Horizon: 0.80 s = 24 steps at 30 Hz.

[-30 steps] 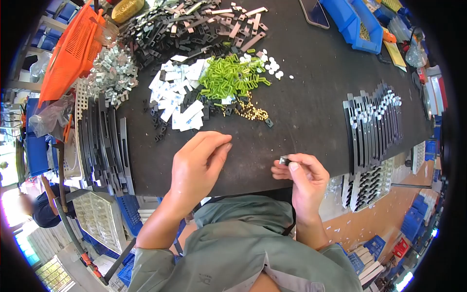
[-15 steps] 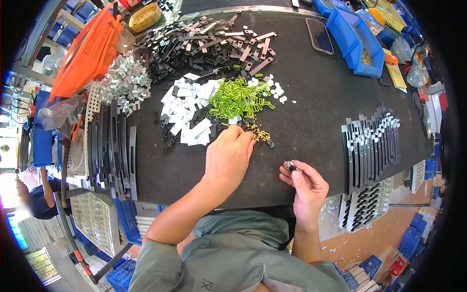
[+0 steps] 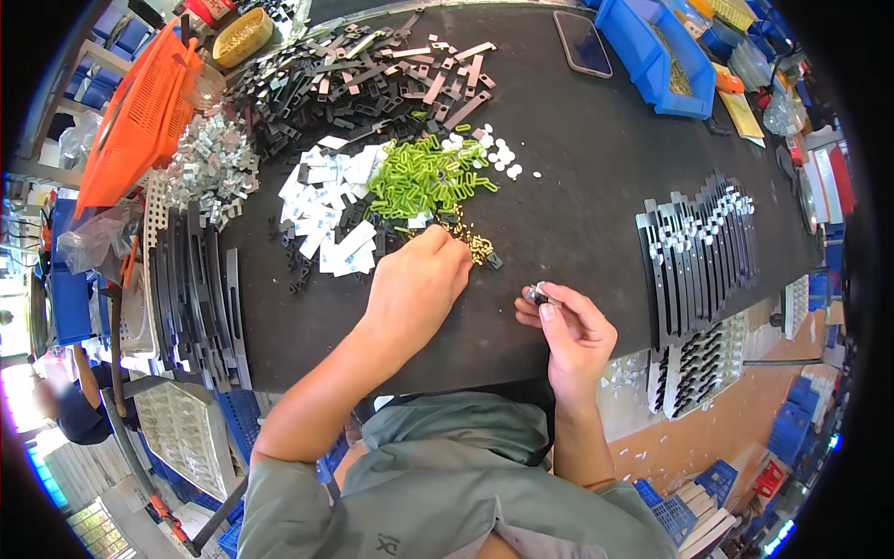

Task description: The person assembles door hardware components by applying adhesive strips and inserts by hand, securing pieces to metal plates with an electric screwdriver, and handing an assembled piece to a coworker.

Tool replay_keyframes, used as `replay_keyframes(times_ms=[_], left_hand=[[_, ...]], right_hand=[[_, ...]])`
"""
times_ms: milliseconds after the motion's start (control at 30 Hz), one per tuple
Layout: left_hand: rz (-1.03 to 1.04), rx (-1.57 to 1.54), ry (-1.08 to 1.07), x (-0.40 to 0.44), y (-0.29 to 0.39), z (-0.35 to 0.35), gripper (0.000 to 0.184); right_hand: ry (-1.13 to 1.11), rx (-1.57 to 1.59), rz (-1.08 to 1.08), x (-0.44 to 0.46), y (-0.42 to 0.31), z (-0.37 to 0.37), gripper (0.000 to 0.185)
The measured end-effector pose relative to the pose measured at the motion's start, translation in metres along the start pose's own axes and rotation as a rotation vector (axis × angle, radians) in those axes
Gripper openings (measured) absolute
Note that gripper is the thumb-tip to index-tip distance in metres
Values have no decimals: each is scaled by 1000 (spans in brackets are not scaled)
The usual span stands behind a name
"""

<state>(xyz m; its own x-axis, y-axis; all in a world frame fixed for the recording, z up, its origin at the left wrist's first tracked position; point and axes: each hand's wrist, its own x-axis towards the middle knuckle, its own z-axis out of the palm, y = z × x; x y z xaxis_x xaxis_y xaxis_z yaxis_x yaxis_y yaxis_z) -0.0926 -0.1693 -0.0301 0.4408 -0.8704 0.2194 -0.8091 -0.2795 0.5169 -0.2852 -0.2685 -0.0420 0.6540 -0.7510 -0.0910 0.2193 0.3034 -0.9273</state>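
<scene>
My left hand (image 3: 417, 284) reaches over the near edge of a small heap of brass-coloured pins (image 3: 479, 246). Its fingers are curled together and point down, and the tips are hidden behind the hand. Between thumb and fingers of my right hand (image 3: 575, 334) is a small black and silver metal part (image 3: 537, 295), held just above the mat. Past the brass heap lie green loop-shaped clips (image 3: 424, 177), white paper-like pieces (image 3: 321, 200) and white round bits (image 3: 503, 154). A small black piece (image 3: 494, 262) rests beside the brass pins.
Black and brownish metal strips (image 3: 372, 84) pile up at the back, near silver brackets (image 3: 209, 163). Long black bars (image 3: 196, 298) stand at left; a row of bars with silver pieces (image 3: 698, 252) lies right. A phone (image 3: 583, 43) and blue bin (image 3: 666, 70) are at the back.
The whole view has shifted a little, moving the table's contents left and up. Both hands keep nearly the same places: left at the brass pins, right holding the small part.
</scene>
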Motion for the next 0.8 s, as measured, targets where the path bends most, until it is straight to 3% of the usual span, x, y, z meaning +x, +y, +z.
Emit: replay_keyframes(times_ms=[300, 367, 433, 500, 700, 800], left_hand=[[53, 130, -242, 2, -2, -14, 18], [-185, -128, -297, 4, 3, -29, 16], [-237, -194, -294, -5, 11, -37, 11], [-511, -532, -235, -14, 25, -39, 7], [-307, -662, -83, -31, 58, -10, 11], [-198, -470, -42, -30, 61, -5, 12]], right_hand=[[-18, -72, -117, -3, 10, -1, 26], [-26, -80, -163, -2, 13, -2, 28], [-13, -77, -170, -2, 15, -3, 29], [-63, -218, -219, -2, 16, -4, 31], [-145, -533, -389, -2, 12, 1, 37], [-165, -576, -546, 0, 17, 0, 38]])
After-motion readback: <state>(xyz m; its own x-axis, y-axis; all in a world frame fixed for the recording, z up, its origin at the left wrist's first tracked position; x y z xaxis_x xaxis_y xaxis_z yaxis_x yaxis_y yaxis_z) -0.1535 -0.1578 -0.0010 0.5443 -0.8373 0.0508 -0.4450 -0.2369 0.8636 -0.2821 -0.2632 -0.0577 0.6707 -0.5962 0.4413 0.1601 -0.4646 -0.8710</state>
